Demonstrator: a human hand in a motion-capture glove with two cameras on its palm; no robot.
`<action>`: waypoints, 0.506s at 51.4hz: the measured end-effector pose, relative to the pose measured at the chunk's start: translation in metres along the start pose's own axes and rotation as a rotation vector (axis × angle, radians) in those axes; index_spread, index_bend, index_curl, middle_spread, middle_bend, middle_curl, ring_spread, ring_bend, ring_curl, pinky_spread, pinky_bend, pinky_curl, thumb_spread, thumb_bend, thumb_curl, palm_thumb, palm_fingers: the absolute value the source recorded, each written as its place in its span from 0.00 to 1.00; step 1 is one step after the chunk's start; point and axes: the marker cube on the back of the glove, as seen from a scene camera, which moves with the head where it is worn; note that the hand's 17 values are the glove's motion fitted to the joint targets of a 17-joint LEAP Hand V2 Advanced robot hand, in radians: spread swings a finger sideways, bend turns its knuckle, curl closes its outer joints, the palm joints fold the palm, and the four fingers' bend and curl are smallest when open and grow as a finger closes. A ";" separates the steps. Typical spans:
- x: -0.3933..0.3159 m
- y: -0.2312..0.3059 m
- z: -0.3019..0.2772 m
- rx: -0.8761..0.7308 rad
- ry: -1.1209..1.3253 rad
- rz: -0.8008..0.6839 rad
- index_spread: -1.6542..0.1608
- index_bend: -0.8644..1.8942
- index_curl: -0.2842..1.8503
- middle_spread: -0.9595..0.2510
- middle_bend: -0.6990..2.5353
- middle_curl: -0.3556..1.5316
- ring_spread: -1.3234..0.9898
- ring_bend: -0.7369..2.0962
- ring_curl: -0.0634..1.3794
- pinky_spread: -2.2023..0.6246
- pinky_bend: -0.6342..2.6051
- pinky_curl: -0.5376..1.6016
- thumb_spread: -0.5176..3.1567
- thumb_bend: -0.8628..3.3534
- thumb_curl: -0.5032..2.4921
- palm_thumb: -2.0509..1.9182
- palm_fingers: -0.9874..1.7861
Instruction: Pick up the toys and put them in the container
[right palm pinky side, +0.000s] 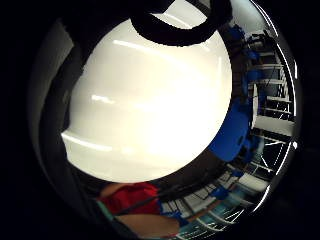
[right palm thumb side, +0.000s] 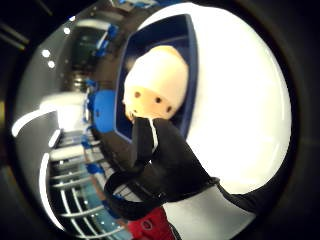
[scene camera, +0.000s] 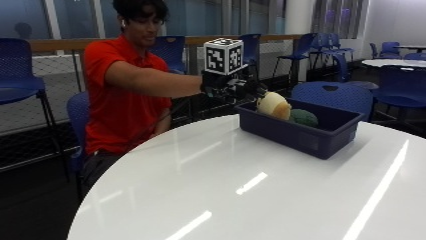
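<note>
In the outside view my gloved right hand reaches over the near end of the dark blue container on the white round table. Its fingers pinch a cream plush toy, which hangs just inside the container, above the rim. A green toy lies in the container beside it. The thumb side palm view shows the cream plush toy with dark dots, close over the blue container, and a gloved finger curled against its lower edge.
Blue chairs stand behind the container and around the room. The person in a red shirt sits at the table's far left edge. The little finger side palm view is filled by the white tabletop.
</note>
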 end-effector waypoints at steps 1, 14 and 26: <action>0.003 0.003 0.000 0.002 -0.003 0.005 0.75 0.36 0.25 0.73 0.26 0.39 0.55 0.32 0.31 0.80 0.43 0.40 0.46 0.19 0.26 0.50 0.29; 0.053 0.036 -0.003 0.068 -0.012 0.029 0.74 0.36 0.25 0.74 0.26 0.37 0.55 0.32 0.29 0.80 0.42 0.40 0.47 0.19 0.25 0.50 0.30; 0.094 0.057 0.005 0.081 -0.038 0.077 0.74 0.37 0.25 0.73 0.26 0.35 0.55 0.32 0.28 0.80 0.41 0.40 0.47 0.19 0.24 0.50 0.30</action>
